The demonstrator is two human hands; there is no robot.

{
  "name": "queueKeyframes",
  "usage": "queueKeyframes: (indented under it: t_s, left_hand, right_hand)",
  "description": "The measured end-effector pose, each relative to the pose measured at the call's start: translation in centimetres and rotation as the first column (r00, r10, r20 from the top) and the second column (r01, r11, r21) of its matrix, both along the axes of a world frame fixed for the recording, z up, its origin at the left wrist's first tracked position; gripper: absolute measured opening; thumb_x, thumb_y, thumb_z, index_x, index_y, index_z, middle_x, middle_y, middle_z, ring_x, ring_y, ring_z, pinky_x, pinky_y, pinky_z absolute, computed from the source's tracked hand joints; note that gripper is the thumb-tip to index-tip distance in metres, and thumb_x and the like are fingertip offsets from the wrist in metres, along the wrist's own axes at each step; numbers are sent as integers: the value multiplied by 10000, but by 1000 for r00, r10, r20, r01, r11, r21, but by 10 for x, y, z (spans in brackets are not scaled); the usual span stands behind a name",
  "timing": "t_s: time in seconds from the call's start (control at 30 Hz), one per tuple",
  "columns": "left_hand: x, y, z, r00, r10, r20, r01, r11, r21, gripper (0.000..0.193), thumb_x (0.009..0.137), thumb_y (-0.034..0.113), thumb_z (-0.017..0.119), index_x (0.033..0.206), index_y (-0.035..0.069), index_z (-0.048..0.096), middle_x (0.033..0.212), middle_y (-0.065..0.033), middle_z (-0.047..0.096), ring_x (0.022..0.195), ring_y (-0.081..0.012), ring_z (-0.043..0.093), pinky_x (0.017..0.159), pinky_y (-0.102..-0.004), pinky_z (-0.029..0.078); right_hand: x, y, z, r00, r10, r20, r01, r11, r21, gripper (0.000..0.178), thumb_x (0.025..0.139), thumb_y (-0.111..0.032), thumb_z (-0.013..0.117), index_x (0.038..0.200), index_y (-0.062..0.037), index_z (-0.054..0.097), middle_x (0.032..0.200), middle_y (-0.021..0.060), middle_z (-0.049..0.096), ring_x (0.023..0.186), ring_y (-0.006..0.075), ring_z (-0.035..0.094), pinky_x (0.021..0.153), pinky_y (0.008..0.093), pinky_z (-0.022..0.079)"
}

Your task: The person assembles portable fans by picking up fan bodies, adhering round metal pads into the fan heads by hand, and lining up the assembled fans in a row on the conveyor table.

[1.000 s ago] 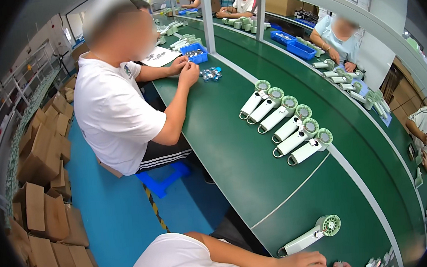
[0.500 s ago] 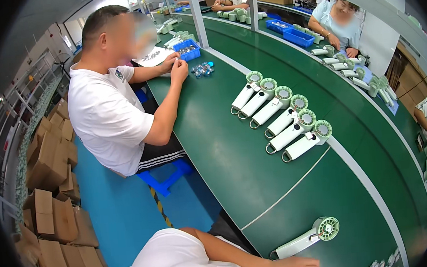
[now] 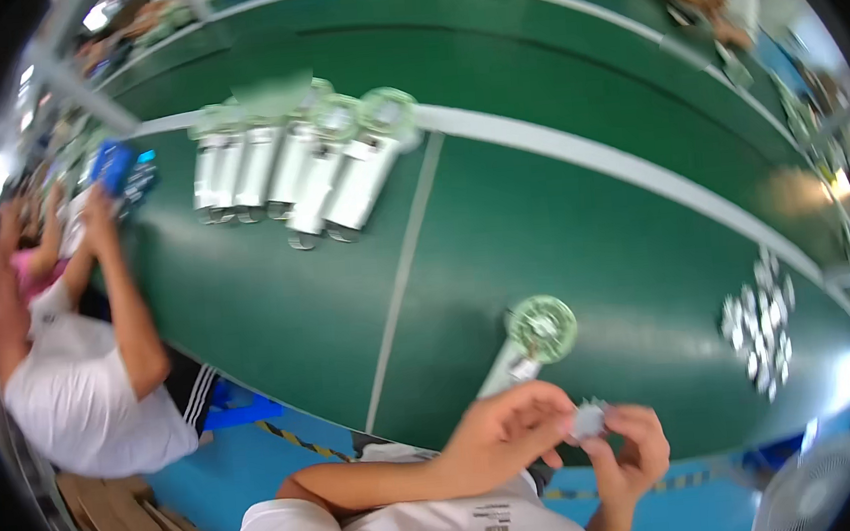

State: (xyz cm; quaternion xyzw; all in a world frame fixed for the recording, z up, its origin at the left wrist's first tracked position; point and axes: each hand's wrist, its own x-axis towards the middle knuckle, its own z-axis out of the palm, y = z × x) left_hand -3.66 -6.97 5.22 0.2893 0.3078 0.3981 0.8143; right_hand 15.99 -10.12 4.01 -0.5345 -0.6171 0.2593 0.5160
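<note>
Both my hands meet above the table's near edge around a small grey disc-shaped part (image 3: 589, 419) with a jagged rim; its exact kind is blurred. My left hand (image 3: 503, 434) pinches it from the left. Opposite, the thumb and fingers of my right hand (image 3: 637, 448) close on its other side. Just beyond my left hand lies a handheld fan (image 3: 542, 329) with a round green head and a white handle, the handle's near end hidden behind the hand.
Several white-and-green handheld fans (image 3: 353, 171) lie in a row at the far left. Small silvery parts (image 3: 761, 324) are heaped at the right. A co-worker in a white shirt (image 3: 90, 382) sits at left, near a blue bin (image 3: 113, 165). A pale rail (image 3: 555, 145) crosses the table.
My view has swung to the right and blurred. Both my hands now show, holding the grey part together; before, only one hand showed at the lower edge. The silvery heap has come fully into view.
</note>
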Motion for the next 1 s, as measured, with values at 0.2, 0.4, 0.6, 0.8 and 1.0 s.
queueKeyframes:
  t_s: [0.2, 0.4, 0.6, 0.8, 1.0]
  left_hand:
    - [-5, 3, -13, 996, -8, 89, -1, 994, 106, 263, 1023, 7, 573, 1281, -41, 563, 1171, -105, 650, 1069, -168, 673, 703, -269, 622]
    - [-11, -4, -8, 994, 28, -103, -12, 988, 152, 254, 1005, 26, 617, 1249, -43, 597, 1076, -98, 700, 921, -157, 735, 580, -235, 602]
    - [-28, 12, 5, 934, 5, -357, 73, 976, 206, 192, 992, -14, 612, 1180, -43, 638, 969, -100, 709, 798, -129, 717, 567, -252, 613]
    - [-51, 41, 4, 879, -118, -462, 239, 947, 213, 172, 995, 21, 630, 1156, -34, 655, 918, -66, 696, 734, -84, 672, 556, -225, 566]
    - [-64, 62, 1, 872, -281, -400, 363, 921, 145, 151, 1002, 22, 613, 1139, -33, 643, 879, -50, 681, 698, -62, 638, 557, -214, 538]
  right_hand:
    - [-4, 5, 10, 997, -17, 75, 13, 998, 59, 306, 659, -49, 920, 883, -27, 713, 921, 147, 738, 747, 232, 726, 612, 293, 580]
    - [-3, 7, 12, 992, 40, 120, -48, 997, 58, 279, 659, -44, 910, 860, -17, 718, 923, 143, 740, 739, 227, 725, 579, 281, 578]
    - [-13, 14, 26, 966, 158, 205, -153, 987, -41, 301, 634, -38, 907, 861, -10, 711, 926, 157, 725, 789, 272, 724, 663, 334, 588]
    - [-29, 22, 17, 964, 80, 253, -70, 996, -47, 280, 633, -47, 896, 858, -18, 732, 1009, 162, 723, 782, 250, 712, 659, 326, 592]
    - [-29, 34, 22, 891, 232, 390, -253, 967, 4, 264, 635, -35, 886, 867, -20, 762, 1046, 172, 727, 766, 234, 706, 622, 305, 591]
